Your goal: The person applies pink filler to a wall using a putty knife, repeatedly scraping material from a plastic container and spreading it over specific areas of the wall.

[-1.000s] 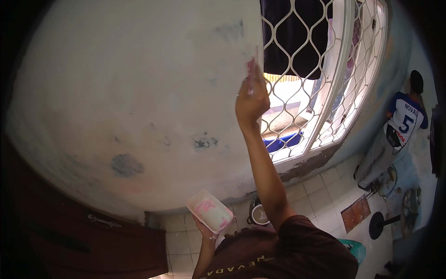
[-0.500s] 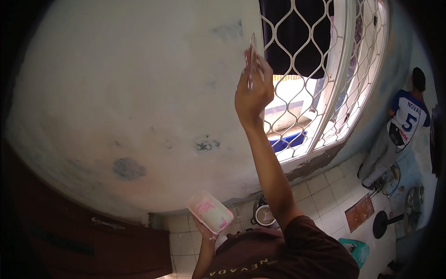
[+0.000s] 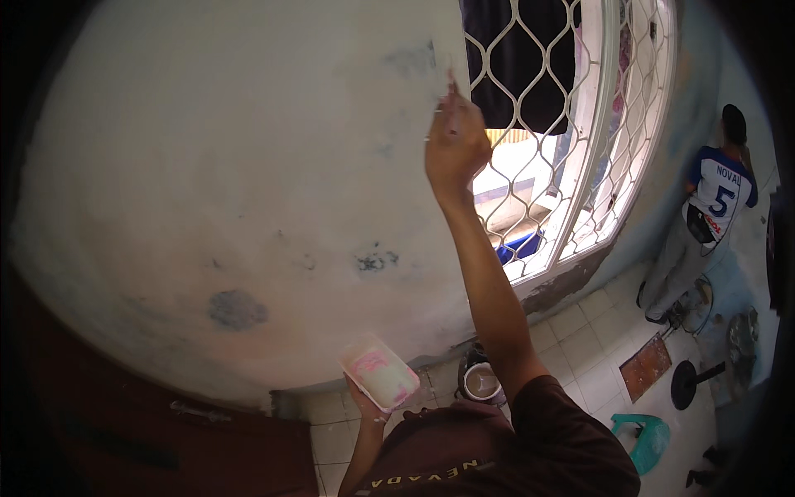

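My right hand (image 3: 458, 157) is raised beside the window frame, closed around a thin, flat putty knife (image 3: 452, 85) seen nearly edge-on. The tool is smeared with motion, and its tip is at the strip of wall (image 3: 331, 157) left of the window; I cannot tell whether it touches. Low down, my left hand (image 3: 369, 406) holds a white rectangular plastic tub (image 3: 383, 377) from below, tilted, with pink and whitish smears inside. Most of the left hand's fingers are hidden under the tub. Dark patches mark the pale wall.
A window with a white curved grille (image 3: 538, 157) stands right of my arm. A bucket (image 3: 482, 383) of pale liquid is on the tiled floor below. At the far right a person (image 3: 719, 195) faces another wall, near a green plastic stool (image 3: 644, 443). A dark red door (image 3: 166, 414) is lower left.
The view has shifted slightly. My right hand has turned and come a little lower with the putty knife, still by the window edge. The tub stays in my left hand.
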Tool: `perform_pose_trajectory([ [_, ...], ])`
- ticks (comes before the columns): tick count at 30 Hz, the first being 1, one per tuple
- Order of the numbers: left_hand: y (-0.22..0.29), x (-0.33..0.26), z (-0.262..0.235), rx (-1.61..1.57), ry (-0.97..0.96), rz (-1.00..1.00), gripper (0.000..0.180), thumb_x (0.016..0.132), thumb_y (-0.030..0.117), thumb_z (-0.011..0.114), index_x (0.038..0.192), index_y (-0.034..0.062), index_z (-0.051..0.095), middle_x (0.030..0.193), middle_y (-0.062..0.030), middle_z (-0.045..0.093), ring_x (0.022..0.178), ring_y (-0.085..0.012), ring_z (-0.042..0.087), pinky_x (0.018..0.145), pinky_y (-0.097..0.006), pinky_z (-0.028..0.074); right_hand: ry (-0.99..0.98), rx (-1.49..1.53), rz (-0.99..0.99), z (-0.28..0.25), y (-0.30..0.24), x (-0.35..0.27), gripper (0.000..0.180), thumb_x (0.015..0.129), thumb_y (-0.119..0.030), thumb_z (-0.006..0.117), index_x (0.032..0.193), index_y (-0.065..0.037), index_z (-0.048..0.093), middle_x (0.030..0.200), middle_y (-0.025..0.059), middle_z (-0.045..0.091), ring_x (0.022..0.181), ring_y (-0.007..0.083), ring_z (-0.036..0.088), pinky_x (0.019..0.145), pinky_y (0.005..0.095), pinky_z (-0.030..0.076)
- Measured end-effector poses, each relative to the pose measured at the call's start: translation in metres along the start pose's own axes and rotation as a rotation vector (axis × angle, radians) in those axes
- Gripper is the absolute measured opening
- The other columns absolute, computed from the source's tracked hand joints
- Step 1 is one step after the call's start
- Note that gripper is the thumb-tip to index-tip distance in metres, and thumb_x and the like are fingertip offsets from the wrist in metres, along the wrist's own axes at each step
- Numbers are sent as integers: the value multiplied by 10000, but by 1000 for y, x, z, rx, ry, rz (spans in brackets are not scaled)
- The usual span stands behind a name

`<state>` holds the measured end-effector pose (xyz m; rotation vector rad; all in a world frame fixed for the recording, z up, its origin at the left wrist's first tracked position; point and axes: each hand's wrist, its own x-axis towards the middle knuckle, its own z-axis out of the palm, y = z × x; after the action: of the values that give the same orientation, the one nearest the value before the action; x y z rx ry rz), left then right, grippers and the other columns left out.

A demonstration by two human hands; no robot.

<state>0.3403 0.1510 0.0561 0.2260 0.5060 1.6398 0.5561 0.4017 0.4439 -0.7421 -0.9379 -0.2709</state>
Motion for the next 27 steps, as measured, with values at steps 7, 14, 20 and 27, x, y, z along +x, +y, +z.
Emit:
perform_pose_trajectory([
  [7, 27, 16, -20, 1, -45, -75, 707, 1045, 692, 413, 1501, 157, 489, 1390, -111, 624, 1258, -366, 636, 1043, -614, 549, -255, 103, -288, 23, -47, -39, 286, 963, -45, 687, 1235, -85, 765, 1014, 80, 777, 827, 255, 754, 689, 364, 595],
  [14, 49, 2, -14, 37, -105, -112, 778, 1016, 741, 414, 1542, 171, 469, 1476, -102, 574, 1348, -357, 569, 1119, -602, 484, -38, -300, -363, 33, -24, 27, 322, 922, -67, 708, 1241, -47, 750, 922, 106, 741, 742, 274, 710, 634, 369, 555],
  [20, 67, -3, -29, 104, -73, -146, 772, 1027, 732, 392, 1548, 168, 463, 1488, -112, 563, 1355, -364, 563, 1125, -604, 477, -432, -67, -703, 64, -80, -78, 503, 816, -23, 741, 1311, -114, 743, 1086, 58, 780, 818, 243, 725, 691, 342, 577],
  [27, 84, -20, -41, 24, -92, -112, 760, 1042, 720, 367, 1553, 165, 456, 1491, -110, 554, 1356, -361, 563, 1120, -593, 484, -25, -341, -593, 47, -25, 46, 562, 853, -27, 681, 1396, -172, 680, 1172, 63, 771, 836, 291, 734, 695, 417, 585],
])
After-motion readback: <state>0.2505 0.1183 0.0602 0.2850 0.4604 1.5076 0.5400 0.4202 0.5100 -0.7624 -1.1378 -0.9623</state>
